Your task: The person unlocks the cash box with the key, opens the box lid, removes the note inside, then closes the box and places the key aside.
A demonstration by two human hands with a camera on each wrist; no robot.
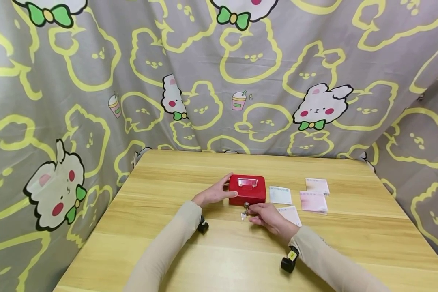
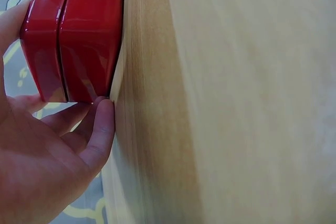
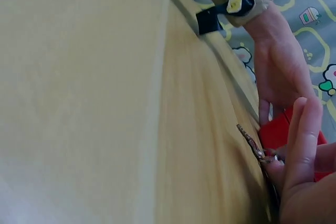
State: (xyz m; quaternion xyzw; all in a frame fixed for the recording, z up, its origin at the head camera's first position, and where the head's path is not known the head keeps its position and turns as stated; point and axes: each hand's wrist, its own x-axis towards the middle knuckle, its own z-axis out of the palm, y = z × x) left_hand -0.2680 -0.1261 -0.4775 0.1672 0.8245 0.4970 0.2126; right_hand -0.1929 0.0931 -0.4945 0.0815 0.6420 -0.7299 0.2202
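A small red cash box [image 1: 254, 195] with a metal handle [image 1: 247, 183] on its lid sits on the wooden table. My left hand [image 1: 216, 194] holds it by the left side, the thumb on the lid; the left wrist view shows other fingers [image 2: 102, 129] bent against the side wall. At the front lock [image 1: 246, 205], my right hand [image 1: 271, 218] pinches a key whose head is mostly hidden by the fingertips. Another key [image 1: 243, 216] dangles beneath on a ring, and in the right wrist view the hanging key [image 3: 249, 139] shows beside the fingers.
Right of the box lie pale banknotes: a bluish one [image 1: 280, 195], one [image 1: 291, 215] partly behind my right hand, and pink ones [image 1: 313, 201] with another pink stack [image 1: 317, 185] behind. A patterned curtain [image 1: 204, 101] hangs along the table's back edge.
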